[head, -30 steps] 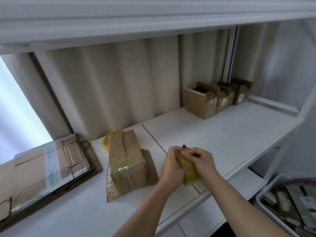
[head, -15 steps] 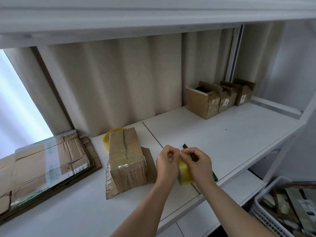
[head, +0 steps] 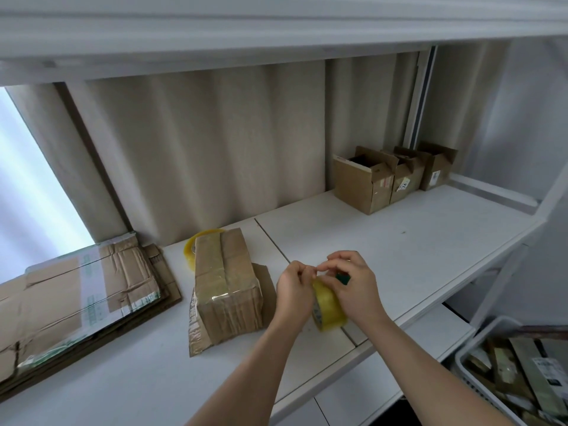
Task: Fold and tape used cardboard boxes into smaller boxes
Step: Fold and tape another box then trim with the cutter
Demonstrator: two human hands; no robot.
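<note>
Just right of the frame's centre, both hands work a yellowish roll of clear tape held above the front edge of the white shelf. The right hand curls over the roll from the right and grips it, while the left hand has thumb and forefinger pinched together at the top of the roll, seemingly picking at the loose end; whether the end is already lifted is too small to tell. The step in hand looks like freeing a strip for the taped box, which lies on the shelf just left of the hands, on top of a loose cardboard flap. To do this well, the right hand should keep the roll from turning while the left peels the end straight and flat, so it neither splits nor sticks back on itself. A second tape roll sits behind the box, flattened cardboard lies at the left, and three small open boxes stand at the upper right.
</note>
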